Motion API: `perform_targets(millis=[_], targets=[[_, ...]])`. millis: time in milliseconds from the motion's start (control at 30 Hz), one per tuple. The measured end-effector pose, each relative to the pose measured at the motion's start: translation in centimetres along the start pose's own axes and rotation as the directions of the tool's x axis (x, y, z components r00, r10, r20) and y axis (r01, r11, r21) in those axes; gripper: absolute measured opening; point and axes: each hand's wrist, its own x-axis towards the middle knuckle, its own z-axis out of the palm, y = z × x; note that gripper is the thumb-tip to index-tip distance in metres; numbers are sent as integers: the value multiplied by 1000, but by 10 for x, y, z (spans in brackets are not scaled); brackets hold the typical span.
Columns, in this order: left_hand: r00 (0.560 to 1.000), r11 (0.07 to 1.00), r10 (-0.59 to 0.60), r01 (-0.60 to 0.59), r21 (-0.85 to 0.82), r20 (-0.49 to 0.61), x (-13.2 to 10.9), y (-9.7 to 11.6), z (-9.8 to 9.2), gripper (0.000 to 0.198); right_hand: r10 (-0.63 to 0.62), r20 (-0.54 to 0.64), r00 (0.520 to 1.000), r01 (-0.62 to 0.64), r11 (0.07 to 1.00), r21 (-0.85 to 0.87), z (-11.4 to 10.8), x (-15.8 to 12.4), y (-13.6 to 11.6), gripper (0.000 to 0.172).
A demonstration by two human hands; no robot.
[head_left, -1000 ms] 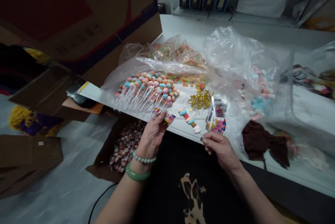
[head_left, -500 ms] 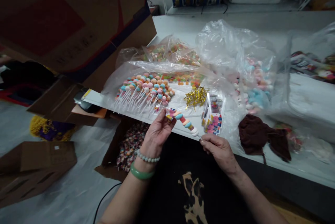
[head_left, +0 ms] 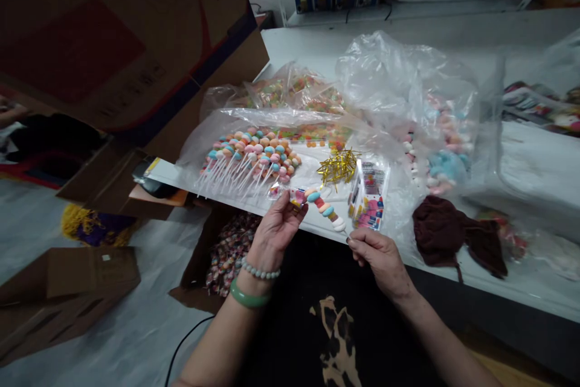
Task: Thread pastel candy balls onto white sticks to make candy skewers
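Observation:
Near the table's front edge, my left hand (head_left: 274, 231) pinches a small printed clear bag (head_left: 297, 197) between thumb and fingers. My right hand (head_left: 379, 257) grips the thin stick of a marshmallow candy skewer (head_left: 324, 208) in orange, blue, red and white. The skewer's upper end meets the bag's mouth; how far it reaches inside I cannot tell. Behind the hands lie a heap of gold twist ties (head_left: 338, 166) and a stack of printed bags (head_left: 369, 203). To the left rests a pile of candy skewers (head_left: 254, 151) with white sticks pointing toward me.
Clear plastic sacks of gummy candy (head_left: 294, 88) and marshmallows (head_left: 448, 160) stand behind on the white table. A dark brown cloth (head_left: 437, 233) lies at right. An open carton of wrapped candy (head_left: 231, 248) sits below left. A large cardboard box (head_left: 181, 67) looms at upper left.
The view has shifted slightly. Both hands keep their holds, with the skewer's upper end still at the bag's mouth.

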Motion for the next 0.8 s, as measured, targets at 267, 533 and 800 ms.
perform_targets(millis=[267,533,800], targets=[[999,997,-47,47,-64,7,-1,0,2,24,-104,-2,995,103,982,-161,0,0,-1,21],[993,998,39,-44,42,114,5,-4,-4,14,-465,82,882,411,670,-618,-3,-2,6,18],[957,928,118,-201,314,264,19,6,-21,19,-355,130,926,369,773,-517,-11,1,6,18]])
